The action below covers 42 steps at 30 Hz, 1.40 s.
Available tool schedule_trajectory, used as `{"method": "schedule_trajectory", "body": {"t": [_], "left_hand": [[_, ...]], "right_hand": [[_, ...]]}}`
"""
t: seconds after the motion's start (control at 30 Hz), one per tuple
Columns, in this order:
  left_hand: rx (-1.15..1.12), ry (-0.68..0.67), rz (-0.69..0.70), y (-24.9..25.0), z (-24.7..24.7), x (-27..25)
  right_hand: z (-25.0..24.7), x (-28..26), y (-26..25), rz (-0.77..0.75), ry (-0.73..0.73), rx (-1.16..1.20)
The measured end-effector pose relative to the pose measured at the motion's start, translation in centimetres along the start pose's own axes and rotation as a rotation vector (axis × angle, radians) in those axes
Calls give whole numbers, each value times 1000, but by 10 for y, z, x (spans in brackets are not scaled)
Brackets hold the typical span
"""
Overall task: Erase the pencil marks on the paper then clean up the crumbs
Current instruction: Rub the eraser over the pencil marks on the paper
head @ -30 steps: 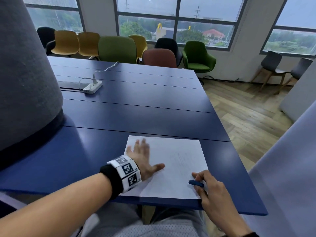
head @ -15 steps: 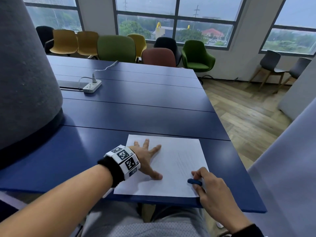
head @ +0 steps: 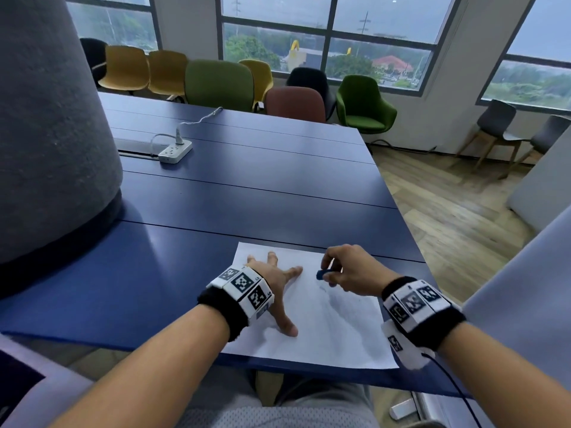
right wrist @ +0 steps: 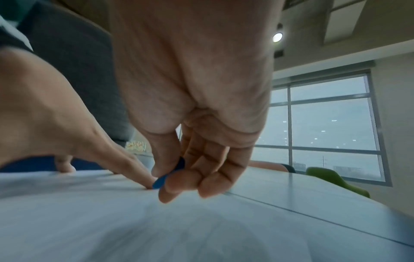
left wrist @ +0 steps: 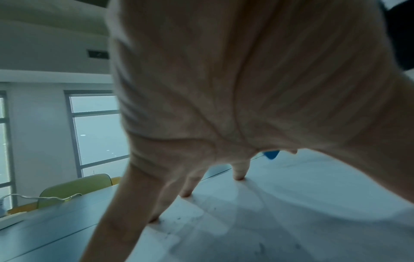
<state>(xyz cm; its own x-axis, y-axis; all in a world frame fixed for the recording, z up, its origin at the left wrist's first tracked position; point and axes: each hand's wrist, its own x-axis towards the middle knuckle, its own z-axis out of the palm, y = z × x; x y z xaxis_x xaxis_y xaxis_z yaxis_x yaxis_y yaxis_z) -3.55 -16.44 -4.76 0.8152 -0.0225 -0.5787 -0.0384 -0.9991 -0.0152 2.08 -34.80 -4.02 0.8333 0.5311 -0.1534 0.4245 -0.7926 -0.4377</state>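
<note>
Right hand [head: 349,270], pinching the blue eraser [head: 321,274], has moved from the paper's [head: 340,335] near edge to mid-sheet; left hand [head: 275,279] stays splayed flat, so erasing appears imminent.

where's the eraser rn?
Head view: the blue eraser is pinched in the right hand, over the middle of the paper, just right of the left hand.

Matt white paper [head: 324,329] on smooth blue table [head: 247,193].
</note>
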Motion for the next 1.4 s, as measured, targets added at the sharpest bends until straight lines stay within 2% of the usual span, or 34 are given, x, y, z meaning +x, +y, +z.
{"method": "schedule_trajectory", "body": {"t": [0.2,0.37,0.53,0.67,0.7,0.8,0.87,1.0,1.03,1.13,1.2,1.33,1.4], "left_hand": [[-25,18,3,1,2,0],[-21,25,-1,3,2,1],[-28,28,1,1,4,3],[-23,26,-1,2,5,4],[-22,27,0,2,4,3],[-27,27,-1,2,4,5],[-26,29,-2,2,5,5],[-18,22,-4,1,4,5],[-16,21,-4,2,4,5],[-15,26,-4,2,3,4],[-13,26,-5,2,3,4],[-10,12,-6,2,3,4],[-11,17,-5,2,4,4]], "right_hand": [[9,23,5,-41,-11,-3],[6,13,7,-83,-194,-9],[10,24,11,-41,13,-1],[6,14,7,-97,-196,5],[4,14,6,-101,-208,-4],[6,21,11,-70,-47,-6],[9,22,14,-45,-13,14],[5,12,9,-89,-236,-9],[3,13,8,-86,-233,-31],[7,23,15,-41,-58,-38],[10,22,17,-25,-28,-14],[5,10,10,-61,-255,-19],[5,14,8,-42,-199,-24]]}}
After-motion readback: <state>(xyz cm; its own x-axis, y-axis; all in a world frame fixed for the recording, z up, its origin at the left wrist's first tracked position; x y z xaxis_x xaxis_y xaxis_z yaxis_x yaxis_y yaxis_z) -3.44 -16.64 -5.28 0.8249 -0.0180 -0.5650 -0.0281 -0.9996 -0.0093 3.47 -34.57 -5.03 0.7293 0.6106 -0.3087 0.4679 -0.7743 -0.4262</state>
